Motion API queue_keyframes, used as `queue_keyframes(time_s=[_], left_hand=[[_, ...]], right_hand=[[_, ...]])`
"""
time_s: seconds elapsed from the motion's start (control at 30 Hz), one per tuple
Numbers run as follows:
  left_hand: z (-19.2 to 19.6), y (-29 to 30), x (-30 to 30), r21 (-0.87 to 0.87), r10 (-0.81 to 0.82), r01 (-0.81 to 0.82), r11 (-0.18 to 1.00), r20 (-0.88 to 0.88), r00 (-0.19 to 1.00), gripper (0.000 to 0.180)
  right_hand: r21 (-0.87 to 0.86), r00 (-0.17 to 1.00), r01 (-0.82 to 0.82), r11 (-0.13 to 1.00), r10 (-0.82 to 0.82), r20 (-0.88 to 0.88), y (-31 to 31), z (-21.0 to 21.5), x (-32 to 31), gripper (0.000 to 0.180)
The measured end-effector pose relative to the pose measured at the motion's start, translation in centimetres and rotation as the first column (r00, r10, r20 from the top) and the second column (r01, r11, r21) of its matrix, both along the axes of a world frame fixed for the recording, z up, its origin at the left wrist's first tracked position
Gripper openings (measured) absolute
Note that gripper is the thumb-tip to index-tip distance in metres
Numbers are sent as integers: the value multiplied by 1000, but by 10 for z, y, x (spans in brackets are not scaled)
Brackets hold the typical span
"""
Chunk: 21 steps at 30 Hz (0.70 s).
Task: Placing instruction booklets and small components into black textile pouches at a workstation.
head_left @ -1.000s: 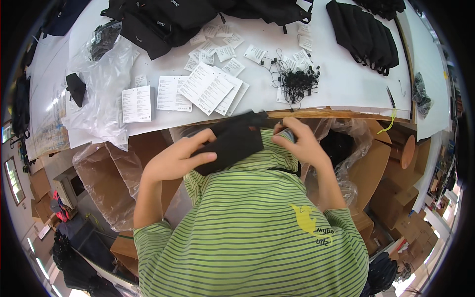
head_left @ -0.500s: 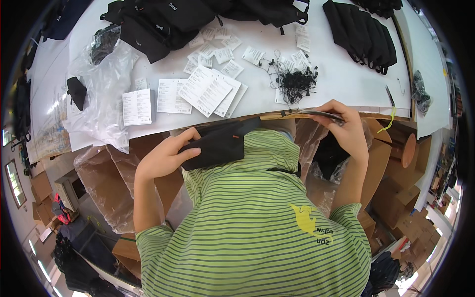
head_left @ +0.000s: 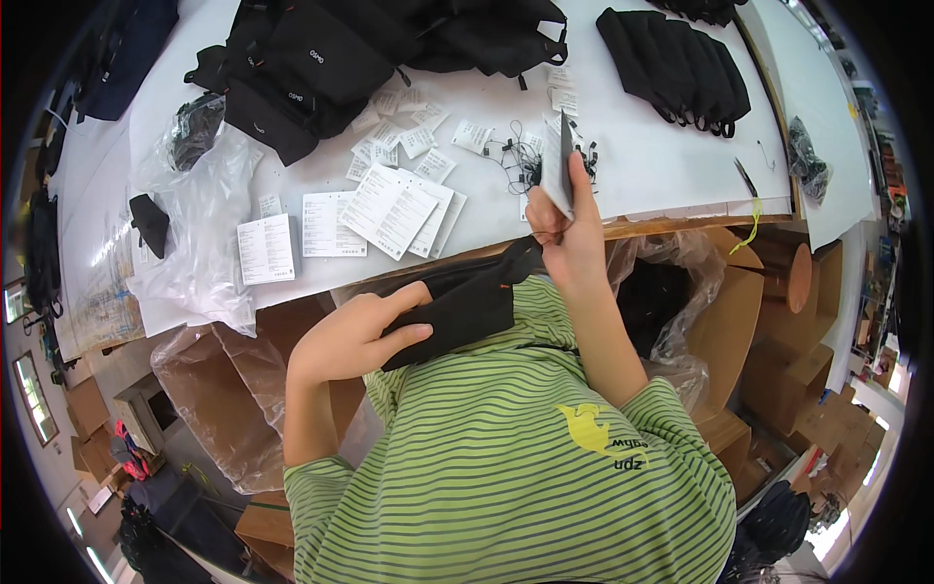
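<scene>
Centre frame: left hand (head_left: 355,336) grasps black pouch (head_left: 465,304); right hand (head_left: 574,234) pinches white card (head_left: 556,165), not yet inserted. Finished pouches (head_left: 676,63) stacked upper right.

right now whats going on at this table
A person in a green striped shirt holds a small black fabric pouch against the chest in the left hand. The right hand lifts a thin card above the white table, where paper leaflets and black bags lie.
</scene>
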<state>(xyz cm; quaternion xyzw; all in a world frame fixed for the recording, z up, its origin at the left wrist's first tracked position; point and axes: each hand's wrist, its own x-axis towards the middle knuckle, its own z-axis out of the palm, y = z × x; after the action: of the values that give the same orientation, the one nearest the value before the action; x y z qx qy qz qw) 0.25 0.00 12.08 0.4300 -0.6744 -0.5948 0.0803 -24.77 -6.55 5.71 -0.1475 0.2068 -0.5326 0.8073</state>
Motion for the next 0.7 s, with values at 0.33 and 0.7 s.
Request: queue_keyframes(time_s=[0.33, 0.7], left_hand=[[-4, 3, 0, 26, 6, -5, 1000, -32, 999, 23], [-1, 0, -4, 15, -33, 33, 999, 11, 999, 23]], right_hand=[[-64, 746, 401, 914, -366, -556, -8, -9, 14, 37], [-94, 621, 451, 888, -388, -681, -10, -26, 18, 46]])
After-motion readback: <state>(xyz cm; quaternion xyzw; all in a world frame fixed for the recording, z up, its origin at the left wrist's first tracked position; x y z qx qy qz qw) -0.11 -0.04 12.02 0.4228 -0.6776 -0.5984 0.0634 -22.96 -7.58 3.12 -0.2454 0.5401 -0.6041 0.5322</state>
